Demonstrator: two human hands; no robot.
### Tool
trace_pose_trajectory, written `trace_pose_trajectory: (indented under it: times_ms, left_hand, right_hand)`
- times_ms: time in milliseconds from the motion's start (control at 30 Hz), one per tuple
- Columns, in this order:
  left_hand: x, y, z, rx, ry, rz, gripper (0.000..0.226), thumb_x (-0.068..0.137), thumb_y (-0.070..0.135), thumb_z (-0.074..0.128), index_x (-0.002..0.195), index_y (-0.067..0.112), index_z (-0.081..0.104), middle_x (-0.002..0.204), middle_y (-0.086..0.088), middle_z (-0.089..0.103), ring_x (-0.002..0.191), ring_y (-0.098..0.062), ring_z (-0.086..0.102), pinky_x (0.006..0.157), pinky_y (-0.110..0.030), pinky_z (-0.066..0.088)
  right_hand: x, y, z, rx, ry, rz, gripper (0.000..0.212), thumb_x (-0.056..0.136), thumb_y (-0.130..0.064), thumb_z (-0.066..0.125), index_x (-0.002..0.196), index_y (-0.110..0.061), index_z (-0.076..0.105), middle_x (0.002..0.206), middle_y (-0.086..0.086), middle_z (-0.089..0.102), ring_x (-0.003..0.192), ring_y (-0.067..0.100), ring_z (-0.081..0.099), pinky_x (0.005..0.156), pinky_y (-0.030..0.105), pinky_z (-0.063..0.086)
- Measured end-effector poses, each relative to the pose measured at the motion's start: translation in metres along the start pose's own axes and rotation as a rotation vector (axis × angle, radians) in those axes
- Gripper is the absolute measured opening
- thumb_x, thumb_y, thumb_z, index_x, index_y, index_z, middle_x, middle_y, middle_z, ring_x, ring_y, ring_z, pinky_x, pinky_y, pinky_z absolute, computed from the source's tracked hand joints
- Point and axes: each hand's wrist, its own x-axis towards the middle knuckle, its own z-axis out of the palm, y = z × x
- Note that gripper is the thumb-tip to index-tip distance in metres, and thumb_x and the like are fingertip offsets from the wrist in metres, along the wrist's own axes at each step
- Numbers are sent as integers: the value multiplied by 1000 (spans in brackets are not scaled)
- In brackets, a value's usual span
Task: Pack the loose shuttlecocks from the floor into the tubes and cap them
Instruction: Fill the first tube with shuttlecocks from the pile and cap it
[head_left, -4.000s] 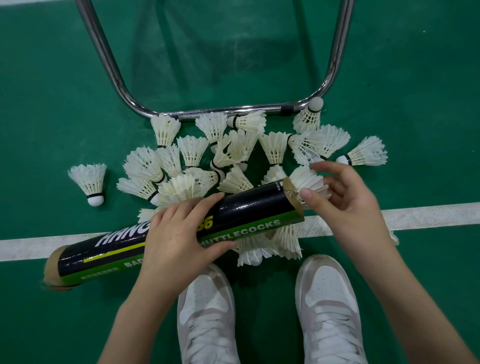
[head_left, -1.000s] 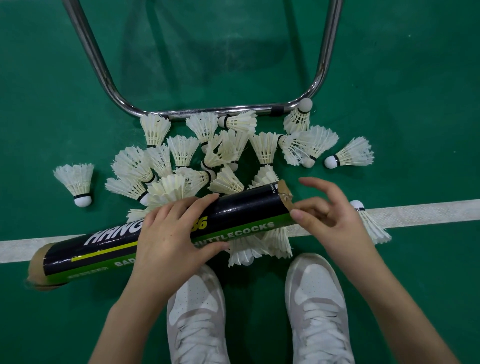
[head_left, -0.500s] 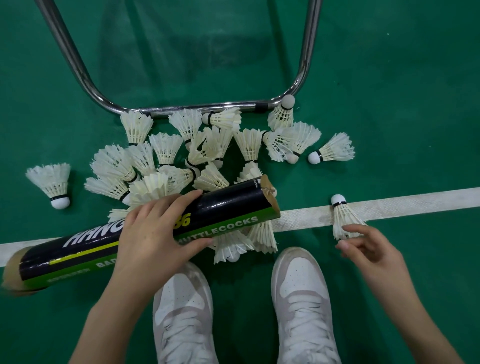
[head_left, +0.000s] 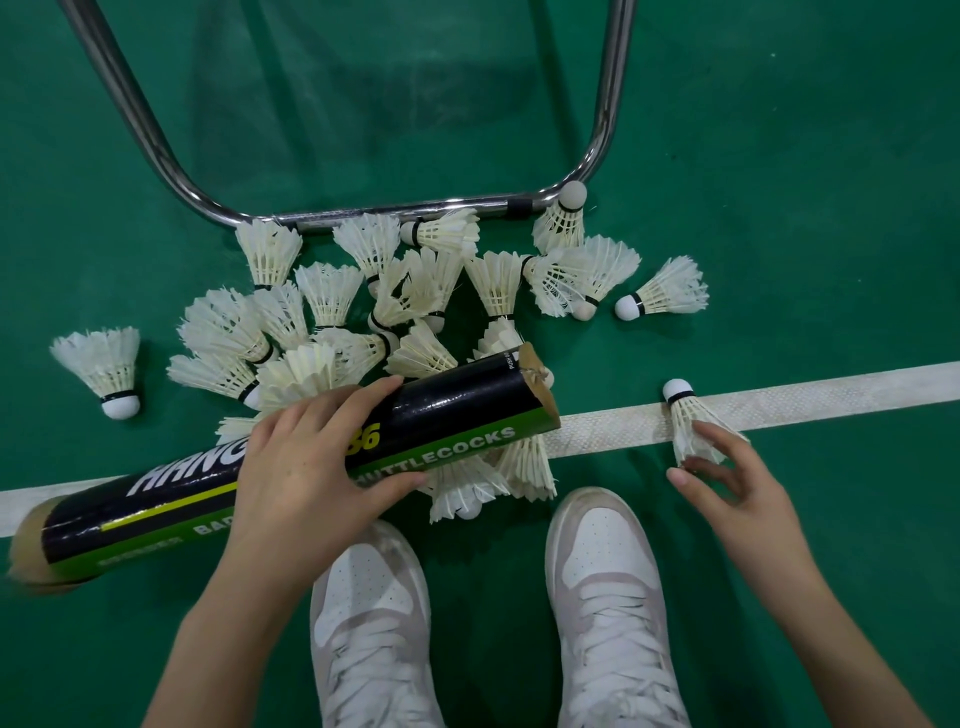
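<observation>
Head view: the left hand (head_left: 306, 467) grips a black-and-green cardboard shuttlecock tube (head_left: 457, 410), held low over a heap of white feather shuttlecocks (head_left: 332, 296) on the green court floor (head_left: 805, 156). The right hand (head_left: 727, 478), fingers curling, touches one lone white shuttlecock (head_left: 685, 421) lying on the white line (head_left: 831, 387).

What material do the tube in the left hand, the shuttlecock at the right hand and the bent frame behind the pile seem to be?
Tube: probably cardboard, brown and frayed at its open rim, under a glossy printed wrap.
Shuttlecock: a skirt that looks like real feather, with visible quills; matte white rounded base, material unclear.
Frame: polished metal tubing, bright mirror-like highlights.
</observation>
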Motion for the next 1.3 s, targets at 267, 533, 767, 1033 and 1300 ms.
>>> trace_pose_trajectory:
  times_ms: [267, 533, 767, 1033, 1300]
  left_hand:
    - [0, 0, 0, 0, 11, 5, 77, 66, 73, 43, 133, 35, 45, 118, 2, 61, 109, -23, 54, 92, -42, 38]
    - [0, -1, 1, 1, 5, 10, 77, 66, 73, 43, 133, 36, 44, 119, 2, 61, 109, -23, 54, 92, -43, 38]
    - [-1, -2, 2, 1, 6, 16, 76, 67, 73, 44, 134, 37, 43, 119, 4, 60, 109, -21, 53, 91, -42, 38]
    - [0, 0, 2, 20, 25, 36, 76, 67, 72, 43, 133, 35, 44, 119, 3, 61, 108, -23, 55, 90, -42, 39]
    - [0, -1, 4, 27, 24, 46, 76, 66, 72, 44, 133, 36, 45, 118, 5, 60, 108, -21, 54, 92, -41, 38]
  right_hand:
    - [-1, -31, 5, 40, -32, -183, 34, 78, -10, 69, 99, -35, 59, 100, -24, 62, 95, -7, 55, 80, 9, 45]
    - [-10, -81, 23, 127, -103, -313, 32, 63, -33, 80, 84, -36, 55, 91, -20, 60, 88, 1, 55, 77, 13, 42]
    - [-17, -100, 54, 121, -138, -278, 48, 52, -45, 81, 84, -38, 46, 85, -27, 50, 87, 3, 49, 75, 17, 39]
    - [-17, -108, 70, 71, -188, -277, 47, 60, -34, 79, 90, -36, 42, 86, -32, 46, 89, -14, 43, 74, 3, 32]
    - [-15, -106, 85, 94, -251, -240, 54, 65, -22, 80, 100, -38, 42, 104, -15, 52, 100, 3, 52, 83, 19, 43]
